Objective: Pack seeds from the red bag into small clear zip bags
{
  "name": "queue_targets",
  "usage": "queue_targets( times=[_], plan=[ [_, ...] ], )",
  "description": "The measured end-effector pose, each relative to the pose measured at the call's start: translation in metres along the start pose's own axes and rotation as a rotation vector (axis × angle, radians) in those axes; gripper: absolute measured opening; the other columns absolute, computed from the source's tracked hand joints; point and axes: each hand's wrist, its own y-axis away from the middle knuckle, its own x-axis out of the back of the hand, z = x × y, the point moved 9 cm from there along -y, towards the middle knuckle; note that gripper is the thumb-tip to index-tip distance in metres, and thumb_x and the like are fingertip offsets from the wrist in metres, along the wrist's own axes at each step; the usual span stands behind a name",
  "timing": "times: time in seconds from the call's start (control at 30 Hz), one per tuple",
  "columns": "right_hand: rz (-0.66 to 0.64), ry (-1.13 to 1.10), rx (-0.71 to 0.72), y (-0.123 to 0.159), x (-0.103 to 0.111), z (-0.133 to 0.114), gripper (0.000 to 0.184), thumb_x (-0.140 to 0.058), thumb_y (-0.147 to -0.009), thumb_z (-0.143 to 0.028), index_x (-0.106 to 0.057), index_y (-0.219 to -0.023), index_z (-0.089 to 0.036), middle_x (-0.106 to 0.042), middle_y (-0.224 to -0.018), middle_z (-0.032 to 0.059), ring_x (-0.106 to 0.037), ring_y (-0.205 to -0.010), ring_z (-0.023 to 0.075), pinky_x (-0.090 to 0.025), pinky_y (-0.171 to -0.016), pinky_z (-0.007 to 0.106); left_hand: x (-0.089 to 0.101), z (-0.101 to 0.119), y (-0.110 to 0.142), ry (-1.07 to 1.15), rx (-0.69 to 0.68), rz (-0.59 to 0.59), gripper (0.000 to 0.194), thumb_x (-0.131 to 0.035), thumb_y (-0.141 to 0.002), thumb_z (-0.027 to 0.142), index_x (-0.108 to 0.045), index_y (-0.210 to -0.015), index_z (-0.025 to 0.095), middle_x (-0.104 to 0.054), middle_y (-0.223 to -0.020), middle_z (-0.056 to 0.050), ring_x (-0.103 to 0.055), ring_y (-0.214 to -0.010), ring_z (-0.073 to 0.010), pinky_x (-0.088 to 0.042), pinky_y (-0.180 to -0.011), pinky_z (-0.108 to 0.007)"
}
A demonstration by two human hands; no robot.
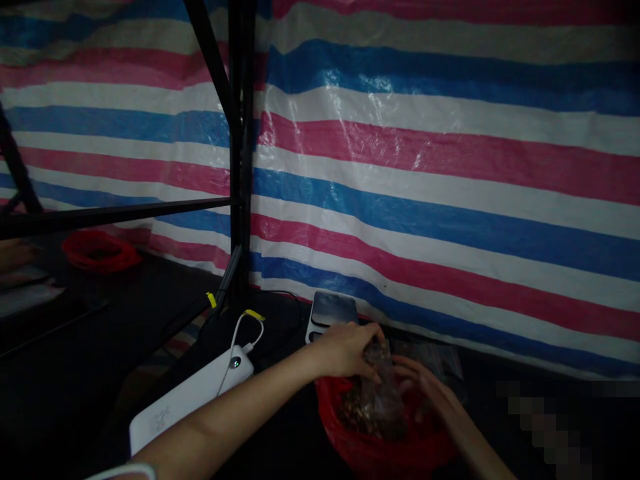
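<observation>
My left hand (357,350) reaches in over a red plastic bag (330,427), its fingers closed on the top of a small clear plastic bag (383,387). The clear bag hangs down into the red one, over a heap of small brownish, shiny pieces (357,413) too dim to name. My right hand (425,390) is just to the right of the clear bag, with fingers stretched out and apart. Its fingertips come close to the clear bag; whether they touch it I cannot tell.
Behind the hands stands a white scale-like device (333,310) with a dark top. Flat clear bags (435,360) lie to the right. A white power bank (190,400) with a cable is at left. Another person's hand (17,253) and a red bag (100,253) are farther left, beyond a black frame (243,147).
</observation>
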Motion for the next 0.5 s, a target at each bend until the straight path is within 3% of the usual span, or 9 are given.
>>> queue_targets(
  times=[0.13, 0.27, 0.5],
  plan=[
    [0.098, 0.196, 0.074, 0.007, 0.003, -0.005, 0.044, -0.061, -0.066, -0.047, -0.063, -0.102, -0.022, -0.067, -0.095, 0.0075, -0.063, -0.080, 0.0228, -0.052, -0.058, 0.027, -0.009, 0.017, -0.001, -0.189, -0.064, -0.063, 0.057, -0.063, -0.068, 0.040, -0.040, -0.116, 0.019, -0.062, -0.096, -0.009, -0.059, -0.090, -0.0273, -0.040, -0.064, -0.029],
    [0.166, 0.307, 0.144, 0.010, 0.009, -0.010, 0.033, -0.064, -0.062, -0.043, -0.069, -0.088, -0.023, -0.070, -0.082, 0.0031, -0.064, -0.067, 0.0207, -0.053, -0.059, 0.027, -0.008, 0.036, 0.001, -0.267, -0.179, -0.172, 0.058, -0.061, -0.071, 0.040, -0.037, -0.118, 0.016, -0.063, -0.097, -0.011, -0.061, -0.087, -0.0266, -0.040, -0.059, -0.028],
    [0.262, 0.282, 0.157, 0.009, 0.026, -0.007, 0.030, -0.068, -0.059, -0.040, -0.069, -0.081, -0.020, -0.070, -0.074, 0.0044, -0.065, -0.065, 0.0210, -0.054, -0.060, 0.025, 0.022, 0.038, 0.008, -0.406, -0.180, -0.049, 0.024, -0.062, -0.072, 0.037, -0.061, -0.083, 0.016, -0.064, -0.080, -0.007, -0.061, -0.077, -0.0220, -0.041, -0.060, -0.027]
  ],
)
